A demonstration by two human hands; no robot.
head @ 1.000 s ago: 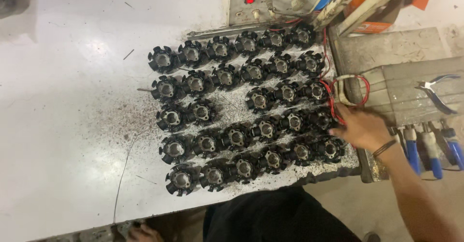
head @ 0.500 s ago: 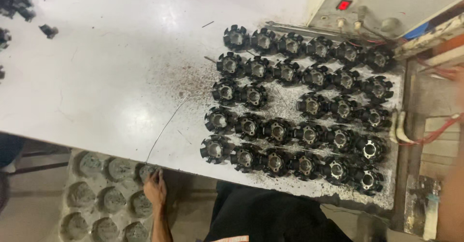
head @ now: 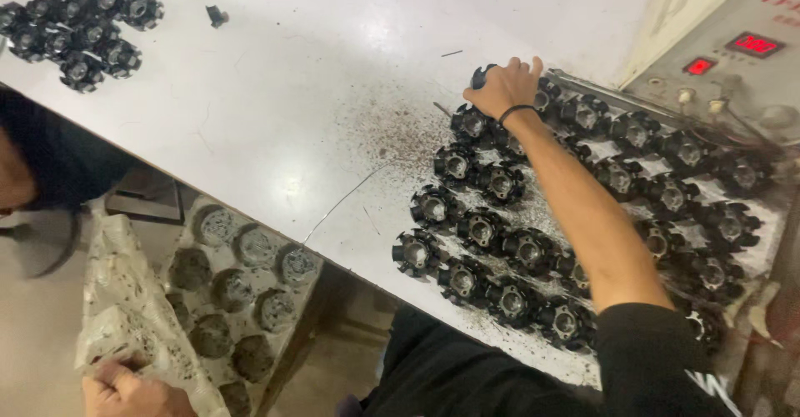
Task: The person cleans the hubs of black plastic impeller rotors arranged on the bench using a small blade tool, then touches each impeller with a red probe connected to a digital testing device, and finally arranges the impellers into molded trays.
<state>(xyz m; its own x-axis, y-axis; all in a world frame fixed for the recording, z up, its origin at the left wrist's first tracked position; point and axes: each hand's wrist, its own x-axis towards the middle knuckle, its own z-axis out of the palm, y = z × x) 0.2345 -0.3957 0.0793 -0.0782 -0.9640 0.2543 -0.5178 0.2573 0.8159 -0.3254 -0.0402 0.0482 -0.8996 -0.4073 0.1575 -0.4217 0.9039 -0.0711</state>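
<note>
White worktable (head: 275,125), dusted with dark grit. Nearest, low beside the table, left hand (head: 125,390) grips a grey moulded tray (head: 242,292). Farther off, right hand (head: 506,86) closes over one black round part (head: 482,74) at the far-left corner of the rows of parts (head: 508,250), well apart from the left hand.
</note>
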